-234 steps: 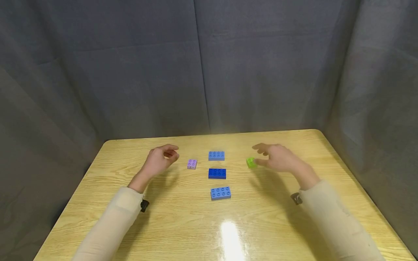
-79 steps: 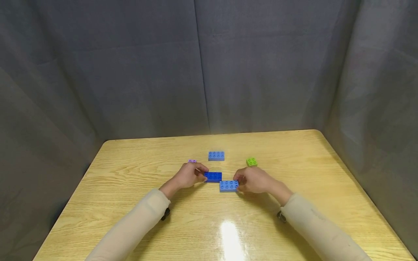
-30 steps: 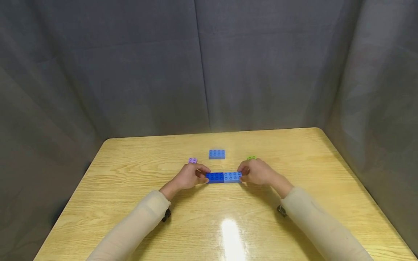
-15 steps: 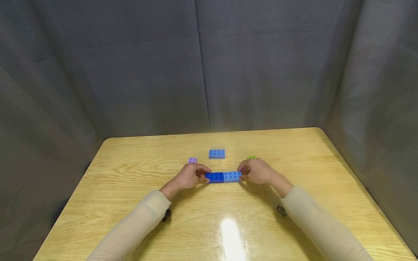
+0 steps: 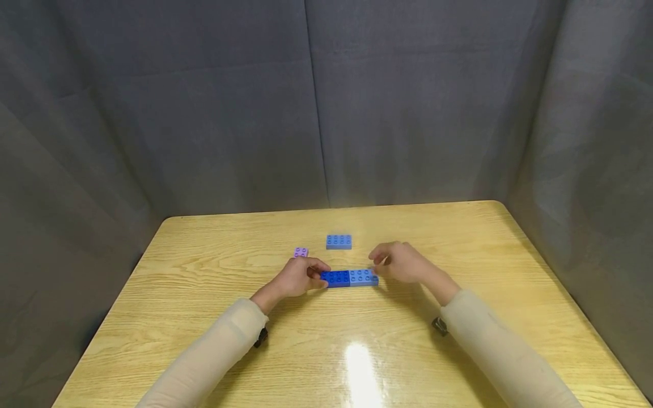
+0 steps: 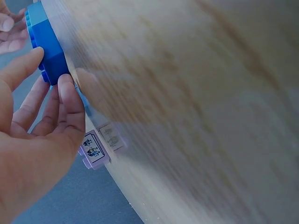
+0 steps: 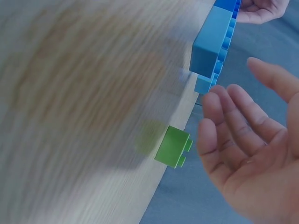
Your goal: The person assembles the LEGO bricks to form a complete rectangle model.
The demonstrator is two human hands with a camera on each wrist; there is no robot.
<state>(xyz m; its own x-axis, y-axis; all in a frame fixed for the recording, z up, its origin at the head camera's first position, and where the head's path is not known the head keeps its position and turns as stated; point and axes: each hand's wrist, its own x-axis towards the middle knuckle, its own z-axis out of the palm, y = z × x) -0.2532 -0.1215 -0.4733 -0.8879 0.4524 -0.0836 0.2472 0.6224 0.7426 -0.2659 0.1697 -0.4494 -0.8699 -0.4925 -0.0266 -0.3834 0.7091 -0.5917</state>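
In the head view my left hand (image 5: 296,276) pinches the left end of a dark blue toy brick (image 5: 336,278). The left wrist view shows its thumb and fingers at the end of that dark blue brick (image 6: 48,51). A lighter blue brick (image 5: 362,277) lies end to end with it, both flat on the table. My right hand (image 5: 403,262) hovers just above and right of the lighter brick. In the right wrist view its fingers (image 7: 240,112) are loosely bent, apart from the lighter blue brick (image 7: 212,42), and hold nothing.
Another blue brick (image 5: 339,242) lies farther back on the wooden table (image 5: 229,243). A small purple brick (image 5: 301,252) sits behind my left hand. A small green brick (image 7: 173,146) lies beside my right hand, hidden in the head view. Dark grey curtains (image 5: 255,113) surround the table.
The dark blue and lighter blue bricks, apart at first, were gripped and brought together end to end. Just now my right hand let go of the lighter brick and rose; my left hand stayed.
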